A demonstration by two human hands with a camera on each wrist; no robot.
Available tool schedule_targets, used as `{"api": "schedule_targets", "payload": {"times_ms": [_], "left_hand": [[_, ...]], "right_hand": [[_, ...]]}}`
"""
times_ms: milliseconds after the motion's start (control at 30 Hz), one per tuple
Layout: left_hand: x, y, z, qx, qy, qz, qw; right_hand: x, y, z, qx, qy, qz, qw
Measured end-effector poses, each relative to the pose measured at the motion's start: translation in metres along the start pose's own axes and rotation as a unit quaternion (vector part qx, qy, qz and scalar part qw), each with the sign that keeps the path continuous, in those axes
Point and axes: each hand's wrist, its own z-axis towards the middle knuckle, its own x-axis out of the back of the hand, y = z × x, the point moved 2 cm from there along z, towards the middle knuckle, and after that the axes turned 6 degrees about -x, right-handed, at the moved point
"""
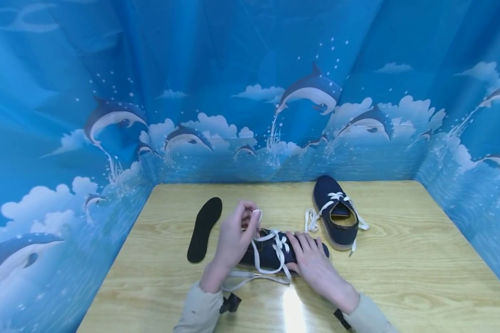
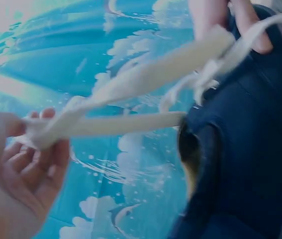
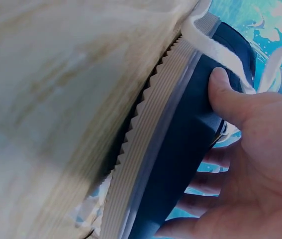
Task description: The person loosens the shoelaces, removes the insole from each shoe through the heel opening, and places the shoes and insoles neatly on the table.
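A navy canvas shoe (image 1: 268, 256) with white laces lies across the table before me, its toe pointing right. My left hand (image 1: 232, 238) is raised over the heel end and pinches a white shoelace (image 2: 131, 84) between thumb and fingers. In the left wrist view the lace runs doubled from that hand to the eyelets. The right hand (image 1: 314, 263) holds the front of the shoe, fingers draped over the top. Its thumb presses the near side above the ribbed sole (image 3: 150, 129). Another stretch of lace (image 1: 271, 278) trails on the table in front.
A second navy shoe (image 1: 327, 187) stands at the back right, its laces loose beside it. To the left lies a black insole (image 1: 204, 226). Around the wooden table (image 1: 400, 222) hangs a blue curtain (image 1: 233, 60) printed with dolphins.
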Motion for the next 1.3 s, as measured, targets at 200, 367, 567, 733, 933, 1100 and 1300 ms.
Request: {"api": "schedule_targets", "payload": {"times_ms": [200,367,567,733,933,1100,1300], "left_hand": [[-0.016,-0.014,-0.01,0.06,-0.168,0.218,0.9594],[-0.024,-0.02,-0.018,0.046,-0.196,0.289,0.936],[-0.023,-0.018,-0.015,0.043,-0.183,0.272,0.9439],[-0.018,-0.003,-0.008,0.021,-0.146,0.168,0.9746],[-0.015,0.012,-0.002,-0.055,-0.126,0.067,0.9883],[-0.019,0.013,-0.004,-0.073,-0.16,0.035,0.9838],[-0.02,0.005,-0.007,-0.049,-0.218,0.11,0.9686]], "right_hand": [[0.001,-0.001,0.0,0.0,-0.007,0.003,1.0],[0.002,-0.003,0.0,0.001,-0.009,0.002,1.0],[0.002,-0.003,0.001,0.003,-0.005,-0.001,1.0],[0.002,-0.002,0.0,0.002,-0.006,-0.002,1.0],[0.002,0.0,0.0,0.005,0.003,-0.004,1.0],[0.002,0.002,-0.001,0.02,0.018,-0.002,1.0],[0.002,0.001,-0.001,0.019,0.01,-0.001,1.0]]}}
